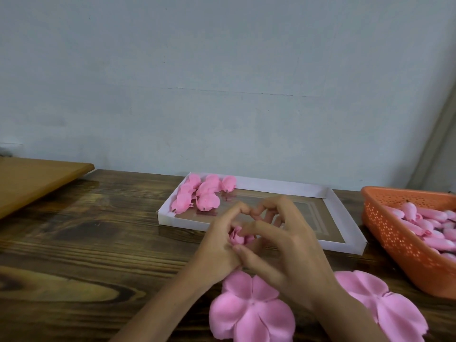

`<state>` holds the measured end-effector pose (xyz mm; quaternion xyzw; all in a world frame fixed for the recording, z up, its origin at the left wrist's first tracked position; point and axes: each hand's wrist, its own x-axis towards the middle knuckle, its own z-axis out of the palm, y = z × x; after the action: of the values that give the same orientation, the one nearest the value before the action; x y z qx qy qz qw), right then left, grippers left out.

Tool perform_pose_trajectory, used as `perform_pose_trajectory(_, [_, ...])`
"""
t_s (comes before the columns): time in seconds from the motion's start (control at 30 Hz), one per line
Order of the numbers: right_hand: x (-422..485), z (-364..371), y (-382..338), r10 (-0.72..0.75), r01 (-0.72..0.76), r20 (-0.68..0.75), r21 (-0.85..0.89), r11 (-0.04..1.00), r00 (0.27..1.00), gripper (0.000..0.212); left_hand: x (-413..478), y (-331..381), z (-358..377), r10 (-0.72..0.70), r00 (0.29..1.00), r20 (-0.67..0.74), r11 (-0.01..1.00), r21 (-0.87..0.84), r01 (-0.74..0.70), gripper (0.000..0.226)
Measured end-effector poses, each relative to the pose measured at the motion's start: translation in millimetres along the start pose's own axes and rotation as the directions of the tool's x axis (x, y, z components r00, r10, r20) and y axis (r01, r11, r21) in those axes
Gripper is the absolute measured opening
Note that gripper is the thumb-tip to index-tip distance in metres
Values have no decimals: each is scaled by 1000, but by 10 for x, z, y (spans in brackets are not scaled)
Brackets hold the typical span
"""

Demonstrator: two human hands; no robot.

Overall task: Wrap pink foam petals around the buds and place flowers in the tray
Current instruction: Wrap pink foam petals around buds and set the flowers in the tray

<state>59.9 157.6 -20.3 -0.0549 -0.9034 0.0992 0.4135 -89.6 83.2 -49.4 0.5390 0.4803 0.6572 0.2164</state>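
Flat foam petals lay nearest, just before the tray, at whose near rim the left hand and right hand together pinched a partly wrapped flower, seemingly to keep its wrap from springing open.

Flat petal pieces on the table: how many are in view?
2. One flat petal piece lies at the table's near edge. The second petal piece lies right of it, beside the orange basket. Either may be a stack hiding more.
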Motion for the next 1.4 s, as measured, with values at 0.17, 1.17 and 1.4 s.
perform_pose_trajectory(0.17, [-9, -9, 25, 7, -7, -26, 3, 1000, 1000, 17, -7, 57, -4, 4, 1000, 21, 999, -39, -4, 21])
perform_pose_trajectory(1.17, [34, 323, -279, 571, -531, 190, 668, 521, 799, 27, 58, 187, 33, -308, 921, -239, 849, -505, 154, 30])
perform_pose_trajectory(1.4, [74, 259, -194, 661, -474, 380, 880, -41, 647, 31, 10, 175, -117, -367, 917, 158, 696, -608, 383, 99])
